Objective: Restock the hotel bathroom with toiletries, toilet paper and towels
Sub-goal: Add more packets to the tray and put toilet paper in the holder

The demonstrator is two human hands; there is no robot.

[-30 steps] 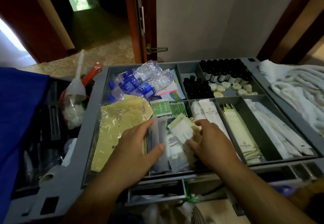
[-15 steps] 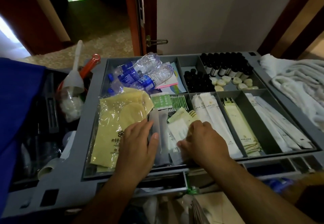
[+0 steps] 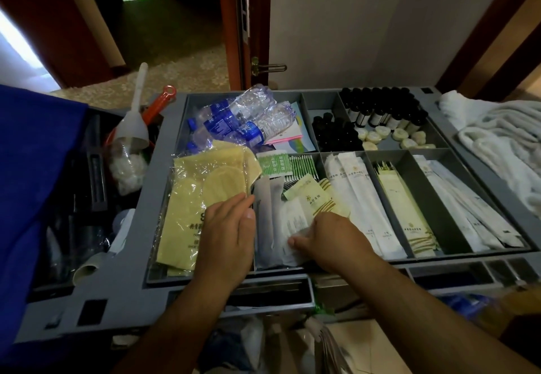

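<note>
Head view: the grey cart tray (image 3: 162, 168) holds the toiletries in compartments. The white sachets (image 3: 294, 221) are flat, printed with fine text, and stacked in the near middle compartment, between frosted tubes (image 3: 268, 212) and long white packets (image 3: 357, 198). A pale green sachet (image 3: 307, 196) lies on top of them. The right hand (image 3: 330, 239) curls over the pile, thumb and fingers pinching the white sachets at their near end. The left hand (image 3: 225, 236) lies flat, fingers straight, on the wrapped yellow slippers (image 3: 196, 198). A second ago the right hand held the green sachet; now that sachet lies free and the hand sits nearer the tray's front edge, while the left thumb has drawn in
</note>
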